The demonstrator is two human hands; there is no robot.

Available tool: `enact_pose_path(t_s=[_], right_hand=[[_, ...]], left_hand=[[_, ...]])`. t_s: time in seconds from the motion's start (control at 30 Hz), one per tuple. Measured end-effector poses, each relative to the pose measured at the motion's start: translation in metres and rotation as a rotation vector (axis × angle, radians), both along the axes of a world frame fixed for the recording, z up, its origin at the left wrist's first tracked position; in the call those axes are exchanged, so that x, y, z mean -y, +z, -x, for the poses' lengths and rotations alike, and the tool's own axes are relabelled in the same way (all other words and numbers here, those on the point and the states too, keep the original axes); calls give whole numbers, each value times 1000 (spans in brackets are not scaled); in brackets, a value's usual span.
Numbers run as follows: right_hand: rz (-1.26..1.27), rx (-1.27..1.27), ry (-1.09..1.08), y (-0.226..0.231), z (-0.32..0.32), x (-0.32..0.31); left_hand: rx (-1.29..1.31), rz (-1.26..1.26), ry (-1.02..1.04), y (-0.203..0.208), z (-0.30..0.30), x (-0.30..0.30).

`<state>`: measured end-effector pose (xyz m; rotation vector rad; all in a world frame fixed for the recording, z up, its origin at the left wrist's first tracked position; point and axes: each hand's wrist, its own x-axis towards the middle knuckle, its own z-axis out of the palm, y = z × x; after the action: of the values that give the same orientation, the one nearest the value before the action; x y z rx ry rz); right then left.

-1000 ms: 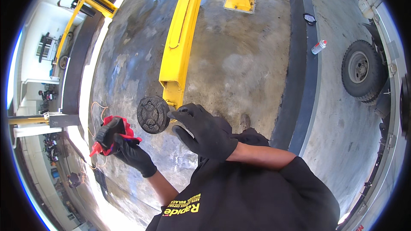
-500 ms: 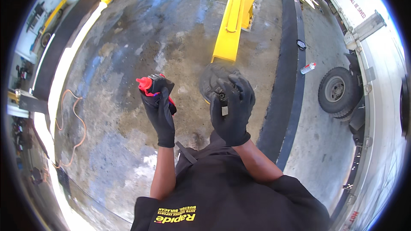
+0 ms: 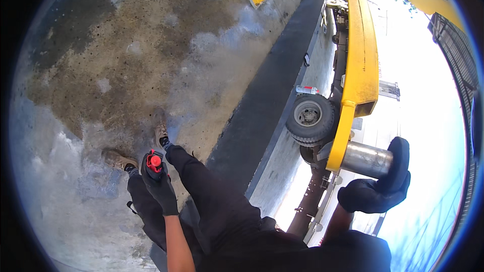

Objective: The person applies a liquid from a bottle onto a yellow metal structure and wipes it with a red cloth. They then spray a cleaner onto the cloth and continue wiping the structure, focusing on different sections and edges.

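Observation:
My left hand (image 3: 161,189), in a black glove, is closed round a bottle with a red nozzle top (image 3: 156,161); its body is mostly hidden by the fingers. Off to the right, my gloved right hand (image 3: 370,196) grips the lower edge of a thick round black pad (image 3: 397,161). That pad caps a bare metal cylinder (image 3: 367,159), which sticks out sideways from the end of a yellow lift arm (image 3: 364,50).
A long black raised strip (image 3: 267,83) crosses the concrete floor (image 3: 121,55). Beyond it lie a clear bottle with red markings (image 3: 307,90) and a small dark object (image 3: 306,59). A truck wheel (image 3: 308,115) stands nearby. My shoes and legs are at lower left.
My view has swung right and tilted, so the yellow arm now appears upper right. My right hand has gone from over the pad's face to its lower edge. The left still holds the bottle.

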<state>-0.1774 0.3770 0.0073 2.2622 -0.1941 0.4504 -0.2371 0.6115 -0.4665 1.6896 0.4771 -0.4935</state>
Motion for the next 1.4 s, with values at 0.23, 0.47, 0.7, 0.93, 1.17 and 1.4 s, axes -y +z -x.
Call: enact_pose_path(t_s=[0.23,0.47,0.7,0.93,1.17,1.4], right_hand=[[70,200,119,-58,-47,18],[232,283,78,-91,-57,12],[223,236,50,-84,-41,21],[246,222,22,-74,-33,29],[378,276,-17,-68,-14,39],[50,241,120,-46,-34,35]], left_hand=[[145,-192,-346,-126,88,-60],[-27,-223,-487,-178,74,-89],[-157,-116,-570,-203,90,-103],[8,-266,-694,-183,68,-83],[209,-486,-767,-139,7,-76],[122,-502,-506,-122,-6,-55]])
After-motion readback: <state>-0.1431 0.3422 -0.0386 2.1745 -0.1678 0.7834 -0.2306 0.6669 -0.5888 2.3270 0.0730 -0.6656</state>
